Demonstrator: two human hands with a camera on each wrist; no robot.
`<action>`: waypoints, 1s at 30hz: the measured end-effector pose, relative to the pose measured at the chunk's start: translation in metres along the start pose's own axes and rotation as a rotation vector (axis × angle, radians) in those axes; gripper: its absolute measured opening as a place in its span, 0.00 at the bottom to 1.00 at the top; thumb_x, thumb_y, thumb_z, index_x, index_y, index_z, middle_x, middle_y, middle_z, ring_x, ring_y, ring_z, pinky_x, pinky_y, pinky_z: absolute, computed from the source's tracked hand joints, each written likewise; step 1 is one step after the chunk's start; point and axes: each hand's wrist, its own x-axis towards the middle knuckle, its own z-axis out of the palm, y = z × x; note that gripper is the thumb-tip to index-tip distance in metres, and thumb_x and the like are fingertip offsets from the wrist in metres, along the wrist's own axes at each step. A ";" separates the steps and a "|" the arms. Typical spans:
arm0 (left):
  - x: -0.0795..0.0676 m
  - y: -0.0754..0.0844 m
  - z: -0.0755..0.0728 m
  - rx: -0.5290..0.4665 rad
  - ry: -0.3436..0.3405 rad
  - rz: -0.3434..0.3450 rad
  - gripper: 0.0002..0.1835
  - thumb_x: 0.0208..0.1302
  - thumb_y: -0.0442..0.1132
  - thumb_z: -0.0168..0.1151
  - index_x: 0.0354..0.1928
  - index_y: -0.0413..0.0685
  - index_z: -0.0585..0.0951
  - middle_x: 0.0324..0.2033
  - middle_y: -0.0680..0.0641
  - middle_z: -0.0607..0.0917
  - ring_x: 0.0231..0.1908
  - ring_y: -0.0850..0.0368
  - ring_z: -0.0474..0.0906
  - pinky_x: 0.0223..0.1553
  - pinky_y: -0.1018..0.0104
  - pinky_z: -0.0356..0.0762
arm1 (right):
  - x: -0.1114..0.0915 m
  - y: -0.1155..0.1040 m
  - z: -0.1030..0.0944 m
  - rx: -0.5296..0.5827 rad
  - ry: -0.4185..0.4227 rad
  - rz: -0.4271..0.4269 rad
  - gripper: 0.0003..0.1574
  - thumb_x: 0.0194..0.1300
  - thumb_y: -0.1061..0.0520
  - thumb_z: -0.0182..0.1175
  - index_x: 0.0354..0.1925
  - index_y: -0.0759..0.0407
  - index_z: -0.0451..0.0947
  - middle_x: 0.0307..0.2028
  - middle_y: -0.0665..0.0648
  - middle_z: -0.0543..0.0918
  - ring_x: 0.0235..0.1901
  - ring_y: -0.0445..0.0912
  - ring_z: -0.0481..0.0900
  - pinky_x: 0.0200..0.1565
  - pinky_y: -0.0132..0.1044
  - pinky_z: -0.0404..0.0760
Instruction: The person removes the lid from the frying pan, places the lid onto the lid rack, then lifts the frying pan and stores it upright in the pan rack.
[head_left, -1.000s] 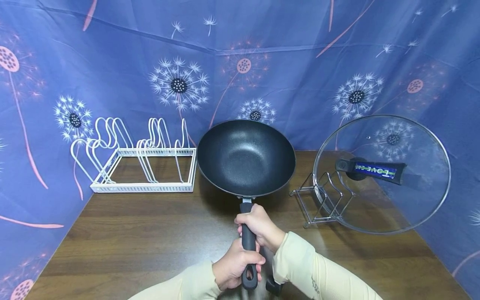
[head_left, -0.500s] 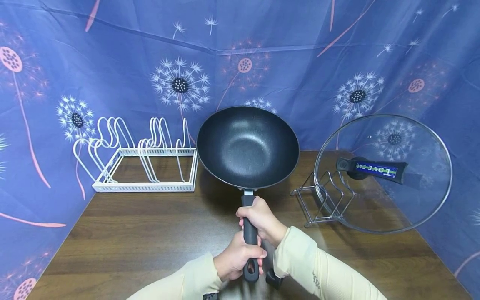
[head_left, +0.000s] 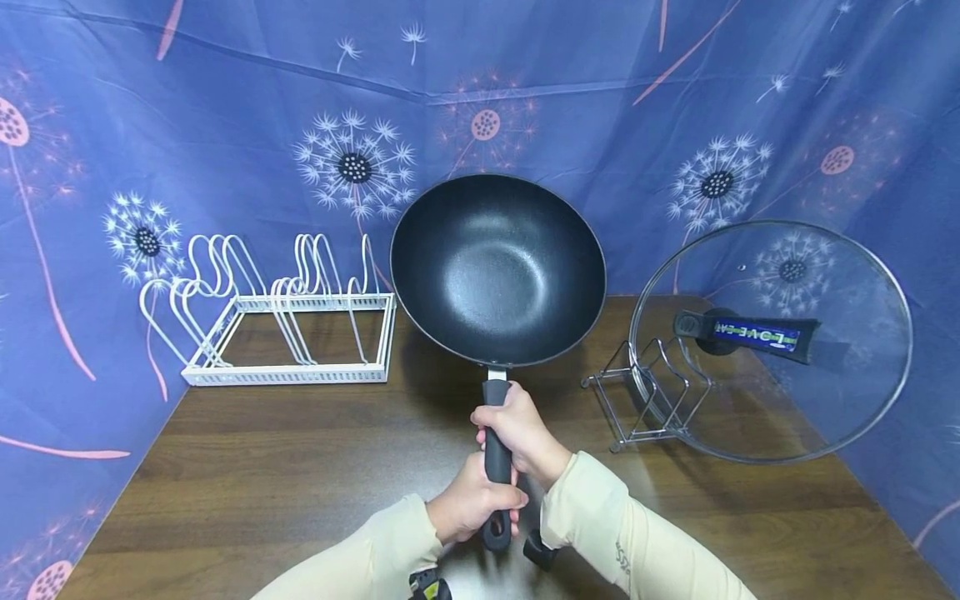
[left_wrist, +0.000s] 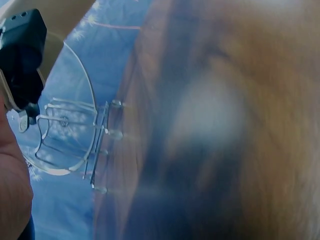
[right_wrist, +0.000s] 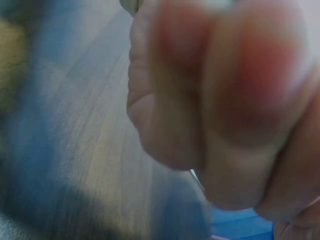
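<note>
A black wok (head_left: 495,275) is held up over the table with its inside facing me. My right hand (head_left: 521,429) grips its black handle (head_left: 497,454) near the bowl. Lower down the same handle, close to the hole at its end, my left hand (head_left: 472,500) is wrapped round it. Curled fingers (right_wrist: 235,125) fill much of the right wrist view. At the edge of the left wrist view, part of my left hand (left_wrist: 12,180) shows.
A white pan rack (head_left: 285,375) with upright loops stands on the wooden table (head_left: 300,467) at left. At right, a small wire rack (head_left: 645,433) holds a large glass lid (head_left: 840,400) on edge, its labelled handle facing me. A patterned blue curtain (head_left: 585,125) hangs behind.
The wok has risen and tilted so that more of its inside faces me. Both hands have moved slightly up with the handle, keeping their grip. Racks and lid stay in place.
</note>
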 end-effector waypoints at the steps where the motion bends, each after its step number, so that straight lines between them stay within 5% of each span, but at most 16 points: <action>1: 0.001 0.000 -0.001 0.013 0.001 0.008 0.09 0.48 0.24 0.54 0.21 0.44 0.68 0.13 0.51 0.73 0.13 0.65 0.73 0.17 0.71 0.77 | 0.001 0.000 0.000 0.011 -0.004 -0.005 0.22 0.48 0.73 0.54 0.42 0.68 0.59 0.18 0.56 0.71 0.12 0.40 0.70 0.17 0.28 0.73; 11: 0.012 0.003 -0.015 0.197 0.017 0.149 0.05 0.48 0.21 0.54 0.21 0.27 0.68 0.12 0.48 0.74 0.12 0.61 0.74 0.18 0.68 0.78 | 0.010 -0.011 0.004 0.077 -0.049 -0.046 0.28 0.48 0.74 0.53 0.49 0.69 0.58 0.17 0.56 0.71 0.11 0.39 0.70 0.17 0.28 0.74; 20: 0.019 0.005 -0.024 0.327 0.081 0.222 0.05 0.48 0.22 0.55 0.20 0.26 0.70 0.12 0.32 0.75 0.12 0.68 0.73 0.17 0.67 0.79 | 0.020 -0.016 0.008 0.105 -0.058 -0.066 0.23 0.48 0.75 0.54 0.43 0.65 0.59 0.14 0.55 0.71 0.11 0.39 0.70 0.16 0.28 0.74; 30: 0.024 0.002 -0.029 0.349 0.144 0.191 0.05 0.48 0.23 0.56 0.20 0.28 0.71 0.11 0.37 0.76 0.11 0.65 0.73 0.17 0.67 0.78 | 0.034 -0.009 0.010 0.117 -0.074 -0.032 0.28 0.49 0.75 0.53 0.49 0.67 0.59 0.15 0.55 0.71 0.11 0.39 0.70 0.16 0.28 0.73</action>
